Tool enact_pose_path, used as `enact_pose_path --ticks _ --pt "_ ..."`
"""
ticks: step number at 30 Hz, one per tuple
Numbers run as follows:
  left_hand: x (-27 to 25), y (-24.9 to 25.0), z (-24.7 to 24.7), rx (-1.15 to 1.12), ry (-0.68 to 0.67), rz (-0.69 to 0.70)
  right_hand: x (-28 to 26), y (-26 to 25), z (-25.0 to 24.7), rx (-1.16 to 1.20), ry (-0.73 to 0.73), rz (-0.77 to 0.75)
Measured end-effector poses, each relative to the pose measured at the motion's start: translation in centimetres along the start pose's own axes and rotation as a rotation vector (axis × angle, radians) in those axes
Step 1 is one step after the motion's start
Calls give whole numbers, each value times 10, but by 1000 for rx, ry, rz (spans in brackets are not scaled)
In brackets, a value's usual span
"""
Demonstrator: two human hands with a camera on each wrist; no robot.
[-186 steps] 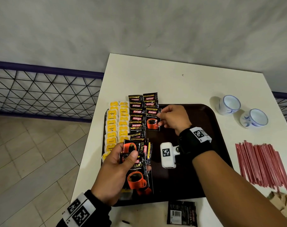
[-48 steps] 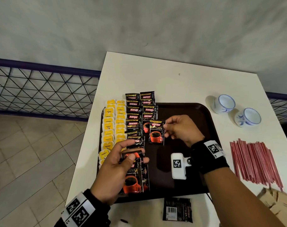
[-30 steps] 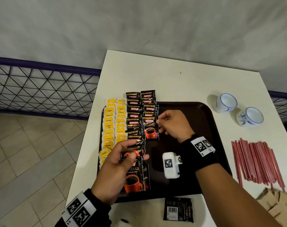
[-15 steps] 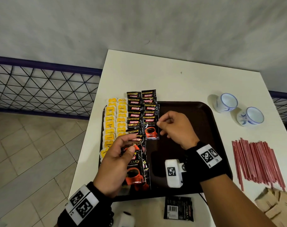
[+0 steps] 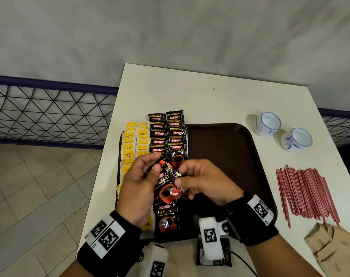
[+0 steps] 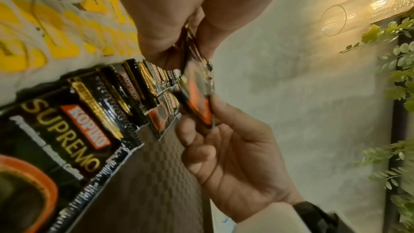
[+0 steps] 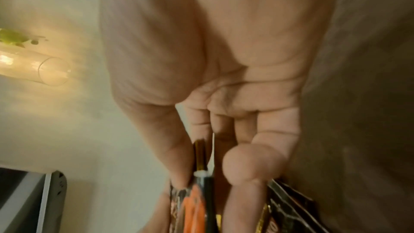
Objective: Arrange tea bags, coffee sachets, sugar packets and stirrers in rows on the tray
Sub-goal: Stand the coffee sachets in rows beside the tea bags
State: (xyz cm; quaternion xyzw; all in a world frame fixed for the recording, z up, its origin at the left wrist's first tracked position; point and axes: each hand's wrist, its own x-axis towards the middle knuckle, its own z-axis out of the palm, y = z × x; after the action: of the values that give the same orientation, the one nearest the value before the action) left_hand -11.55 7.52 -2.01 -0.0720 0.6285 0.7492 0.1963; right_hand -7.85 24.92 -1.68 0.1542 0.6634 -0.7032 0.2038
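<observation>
A dark brown tray (image 5: 220,152) carries two columns of yellow tea bags (image 5: 130,140) at its left. Beside them run two columns of black coffee sachets (image 5: 167,134). Above the tray's near left part, my left hand (image 5: 153,163) grips a small stack of coffee sachets (image 5: 167,188). My right hand (image 5: 180,174) pinches the stack's right edge between thumb and forefinger. In the left wrist view both hands meet on a held sachet (image 6: 197,95). Another sachet (image 5: 166,218) lies flat near the tray's front edge.
Red stirrers (image 5: 306,194) lie in a bundle on the white table right of the tray. Brown sugar packets (image 5: 334,248) sit at the front right corner. Two white-and-blue cups (image 5: 267,122) (image 5: 296,138) stand at the back right. A loose sachet (image 5: 226,254) lies before the tray.
My right hand let go of the sachet it laid on the right coffee column and came back to the left hand's stack, which it now pinches. The left hand rose slightly.
</observation>
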Motion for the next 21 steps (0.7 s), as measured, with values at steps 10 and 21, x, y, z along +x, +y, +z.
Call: enact_pose_path --ticks 10,21 --pt "-6 -6 -20 159 -8 -22 2 -9 -19 100 308 -149" --pt "-11 -6 -31 295 -20 52 15 -10 -52 -167 404 -116"
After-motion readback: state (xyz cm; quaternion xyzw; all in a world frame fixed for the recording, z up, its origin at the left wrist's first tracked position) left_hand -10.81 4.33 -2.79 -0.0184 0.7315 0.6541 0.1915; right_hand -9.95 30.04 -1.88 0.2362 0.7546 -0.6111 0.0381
